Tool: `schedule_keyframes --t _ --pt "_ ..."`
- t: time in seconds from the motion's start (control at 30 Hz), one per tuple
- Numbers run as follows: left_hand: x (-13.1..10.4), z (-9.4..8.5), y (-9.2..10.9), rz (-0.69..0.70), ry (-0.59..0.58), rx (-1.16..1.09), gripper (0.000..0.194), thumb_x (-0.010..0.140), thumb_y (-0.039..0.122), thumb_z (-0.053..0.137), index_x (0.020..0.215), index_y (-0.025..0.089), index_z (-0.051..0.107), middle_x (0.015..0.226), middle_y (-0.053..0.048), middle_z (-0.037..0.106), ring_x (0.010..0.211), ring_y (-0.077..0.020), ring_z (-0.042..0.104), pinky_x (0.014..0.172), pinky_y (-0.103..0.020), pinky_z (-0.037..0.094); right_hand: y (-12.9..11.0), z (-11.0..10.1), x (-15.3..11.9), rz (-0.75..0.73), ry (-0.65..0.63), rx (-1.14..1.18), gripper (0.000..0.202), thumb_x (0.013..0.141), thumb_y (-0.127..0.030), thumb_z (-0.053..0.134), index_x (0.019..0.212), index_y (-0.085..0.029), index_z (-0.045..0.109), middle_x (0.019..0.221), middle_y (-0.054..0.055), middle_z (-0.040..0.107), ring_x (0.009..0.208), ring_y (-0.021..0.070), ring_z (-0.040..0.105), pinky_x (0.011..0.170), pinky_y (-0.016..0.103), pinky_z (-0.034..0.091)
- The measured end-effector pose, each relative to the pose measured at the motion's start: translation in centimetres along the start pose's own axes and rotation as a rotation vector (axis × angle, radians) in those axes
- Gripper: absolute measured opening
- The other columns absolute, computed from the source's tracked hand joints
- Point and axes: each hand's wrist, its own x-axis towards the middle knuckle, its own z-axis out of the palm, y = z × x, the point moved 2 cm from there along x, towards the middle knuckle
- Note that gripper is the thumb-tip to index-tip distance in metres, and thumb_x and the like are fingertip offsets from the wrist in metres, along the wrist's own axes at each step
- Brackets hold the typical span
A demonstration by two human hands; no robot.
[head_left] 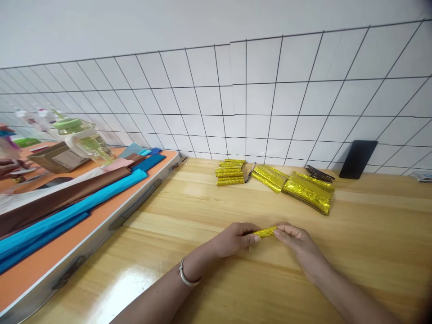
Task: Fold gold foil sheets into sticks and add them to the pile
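Note:
A narrow gold foil roll (266, 232) is held between my two hands, just above the wooden table (168, 225). My left hand (238, 238), with a silver bangle at the wrist, pinches its left end. The fingers of my right hand (293, 236) are closed on its right end. Beyond them, several similar gold rolls (230, 181) lie in a small row near the wall. Right of these are a flat gold foil sheet (270, 177) and a thicker stack of gold foil (309, 192), their edges meeting.
A pen (250, 173) lies beside the rolls. Behind the stack is a black clip-like object (319, 173); a dark phone (358, 159) leans on the tiled wall. The orange-topped table (77, 240) at left bears folded cloths (74, 202), a cardboard box (60, 157) and a green-lidded bottle (86, 139).

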Motion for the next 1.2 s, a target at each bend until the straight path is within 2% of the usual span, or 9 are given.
schedule_keyframes --t 0.2,0.43,0.63,0.77,0.83,0.93,1.03,1.1,1.2 --pt "-0.1 0.2 -0.5 -0.064 -0.037 0.013 0.040 0.084 0.052 0.048 0.086 0.014 0.058 0.059 0.004 0.046 0.053 -0.0080 0.042 0.049 -0.018 0.033 -0.4 -0.3 0.1 -0.102 -0.068 -0.113 0.035 0.074 -0.052 0.062 0.079 -0.018 0.070 0.098 0.006 0.061 0.091 0.0219 0.053 0.081 0.031 0.041" --pt "0.1 1.2 -0.8 -0.168 -0.174 -0.304 0.050 0.082 0.062 0.043 0.084 0.013 0.056 0.074 -0.003 0.056 0.051 -0.0076 0.048 0.047 -0.019 0.039 -0.3 -0.5 0.4 -0.156 -0.123 -0.200 0.031 0.077 -0.049 0.059 0.079 -0.019 0.069 0.102 0.006 0.059 0.097 0.0225 0.052 0.085 0.032 0.039" --pt "0.0 1.7 -1.5 -0.238 -0.166 -0.442 0.053 0.081 0.063 0.043 0.093 0.013 0.057 0.066 0.002 0.052 0.041 -0.0041 0.039 0.039 -0.016 0.030 -0.3 -0.7 0.5 -0.149 -0.163 -0.216 0.036 0.077 -0.053 0.057 0.073 -0.019 0.067 0.105 0.006 0.058 0.098 0.0227 0.051 0.086 0.032 0.038" --pt "0.1 1.7 -1.6 -0.231 -0.139 -0.463 0.053 0.081 0.062 0.046 0.089 0.012 0.058 0.069 -0.001 0.056 0.045 -0.0054 0.045 0.040 -0.017 0.034 -0.5 -0.8 0.4 -0.145 -0.143 -0.181 0.032 0.077 -0.050 0.059 0.074 -0.019 0.068 0.104 0.005 0.059 0.096 0.0211 0.052 0.084 0.030 0.039" --pt "0.4 1.5 -1.8 -0.189 -0.048 -0.527 0.052 0.081 0.060 0.047 0.097 0.012 0.057 0.077 -0.004 0.059 0.052 -0.0081 0.053 0.042 -0.017 0.038 -0.4 -1.1 0.5 -0.142 -0.077 -0.137 0.030 0.077 -0.049 0.060 0.081 -0.020 0.068 0.101 0.004 0.061 0.094 0.0205 0.053 0.084 0.029 0.040" --pt "1.0 0.7 -2.3 -0.079 0.240 -0.689 0.046 0.082 0.054 0.052 0.110 0.017 0.051 0.096 -0.007 0.060 0.064 -0.0108 0.060 0.046 -0.017 0.043 0.0 -2.0 1.0 -0.130 0.066 -0.071 0.032 0.075 -0.048 0.063 0.089 -0.020 0.069 0.092 0.003 0.065 0.091 0.0208 0.054 0.083 0.031 0.041" --pt "1.2 -0.1 -2.4 0.018 0.509 -0.762 0.038 0.079 0.047 0.060 0.103 0.019 0.051 0.108 -0.007 0.058 0.077 -0.0124 0.062 0.055 -0.019 0.048 0.8 -2.9 1.6 -0.111 0.192 0.007 0.036 0.069 -0.048 0.069 0.092 -0.021 0.070 0.094 0.003 0.068 0.094 0.0228 0.056 0.087 0.034 0.041" --pt "1.2 -0.4 -2.3 0.073 0.591 -0.745 0.035 0.076 0.044 0.065 0.096 0.018 0.052 0.103 -0.005 0.060 0.084 -0.0150 0.062 0.060 -0.022 0.049 1.3 -3.2 1.9 -0.103 0.241 0.064 0.037 0.067 -0.047 0.071 0.095 -0.022 0.070 0.099 0.003 0.068 0.100 0.0239 0.055 0.090 0.036 0.040" --pt "1.1 -0.3 -2.0 0.095 0.591 -0.711 0.032 0.072 0.040 0.070 0.088 0.017 0.053 0.093 -0.004 0.063 0.092 -0.0184 0.061 0.066 -0.025 0.050 1.8 -3.4 2.1 -0.100 0.267 0.107 0.039 0.066 -0.046 0.073 0.097 -0.024 0.070 0.101 0.003 0.068 0.103 0.0245 0.055 0.092 0.037 0.040"
